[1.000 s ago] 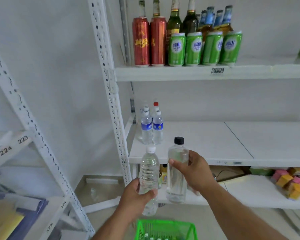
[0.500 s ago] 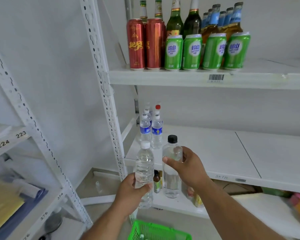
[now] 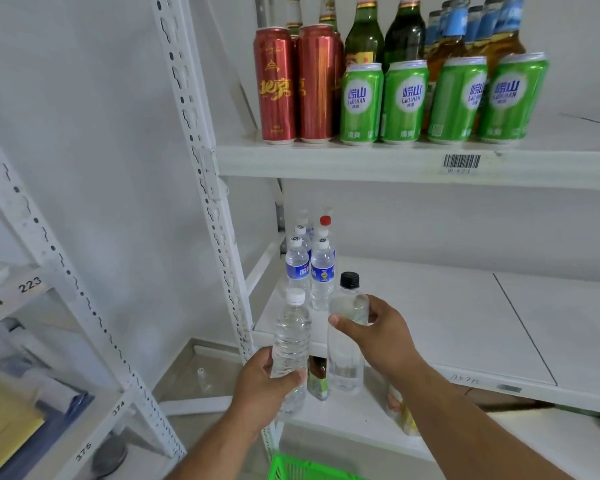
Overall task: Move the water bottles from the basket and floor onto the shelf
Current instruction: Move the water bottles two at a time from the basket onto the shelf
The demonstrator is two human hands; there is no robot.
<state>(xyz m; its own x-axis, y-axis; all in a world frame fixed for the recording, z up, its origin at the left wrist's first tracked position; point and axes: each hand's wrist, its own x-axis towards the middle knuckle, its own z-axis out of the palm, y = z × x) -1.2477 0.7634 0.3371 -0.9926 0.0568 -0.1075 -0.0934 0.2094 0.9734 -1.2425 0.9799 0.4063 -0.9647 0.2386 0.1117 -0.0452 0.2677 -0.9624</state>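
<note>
The left hand (image 3: 264, 386) has its grip wrapped low around a ribbed, white-capped bottle (image 3: 290, 337); the right hand (image 3: 378, 332) is closed on the shoulder of a smooth, black-capped bottle (image 3: 346, 341). Both bottles stand upright in the air, just in front of the shelf (image 3: 430, 317) edge, with the shelved bottles (image 3: 310, 268) at 12 o'clock beyond them. The basket (image 3: 309, 469) sits at 6 o'clock below. Both look full, so fairly heavy for their size. Their thin clear walls likely give under a squeeze. Ribs offer the better purchase; the smooth one may slip, so holding near its shoulder seems wise.
</note>
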